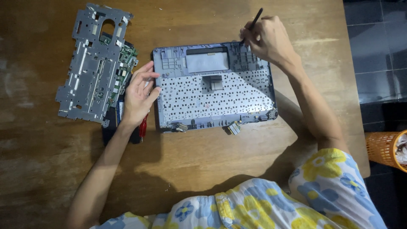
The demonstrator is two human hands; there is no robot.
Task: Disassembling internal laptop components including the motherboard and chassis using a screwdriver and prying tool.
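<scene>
**On the bench: tool tip down at the far edge of the laptop shell**

Across the wooden table (220,161), the biggest piece in play is the grey laptop top cover (214,87), lying inside-up in the middle with the perforated back of its keyboard tray facing the camera. It sits flat, its near edge showing small ribbon connectors.

To the left lies a grey metal frame plate (91,63), tilted slightly, resting partly over a green circuit board (126,59). Well apart on the right, beyond the table edge, an orange basket (383,148) stands on the dark floor.

Now the hands. The left hand (137,95) rests at the cover's left edge, fingers loosely spread, thumb touching the shell, bracing it. Just under its wrist a red-handled tool (143,127) peeks out beside a dark slab.

The right hand (269,40) is at the far right corner of the cover, fingers bunched and pinching a slim black tool (253,23) like a pen, its tip down among the ribs there. What exactly the tip meets I cannot tell; it is too small.

My read: this goes well if that tool stays steep and the pressure light, with the left palm holding the shell from sliding. A slip here could plausibly scrape the plastic ribs or skid toward the keyboard backing.
</scene>
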